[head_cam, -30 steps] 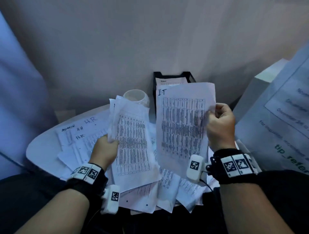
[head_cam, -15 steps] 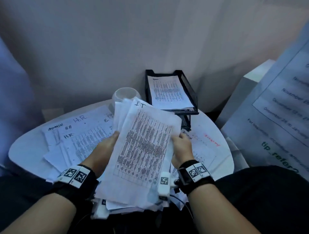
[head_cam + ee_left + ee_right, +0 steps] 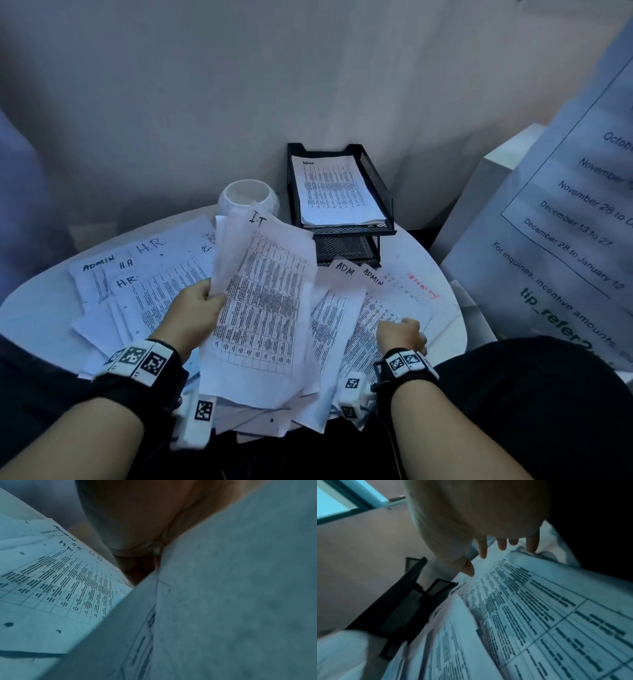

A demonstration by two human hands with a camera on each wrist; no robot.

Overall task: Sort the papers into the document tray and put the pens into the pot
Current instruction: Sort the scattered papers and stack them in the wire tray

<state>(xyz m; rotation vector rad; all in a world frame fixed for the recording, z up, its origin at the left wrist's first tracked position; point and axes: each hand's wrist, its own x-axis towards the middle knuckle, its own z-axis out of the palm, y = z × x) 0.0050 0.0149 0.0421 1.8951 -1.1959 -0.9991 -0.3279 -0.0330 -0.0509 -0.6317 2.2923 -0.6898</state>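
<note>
A sheaf of I.T papers [image 3: 263, 308] is being gripped upright by the left hand [image 3: 191, 317], kept apart for sorting, while loose sheets [image 3: 373, 308] near the desk's right edge, before the document tray [image 3: 376, 185], are being approached by the right hand [image 3: 399, 334], fingers spread, nothing held.

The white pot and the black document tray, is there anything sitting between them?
In the head view nothing lies between the white pot and the black document tray; only a narrow strip of bare table shows.
</note>
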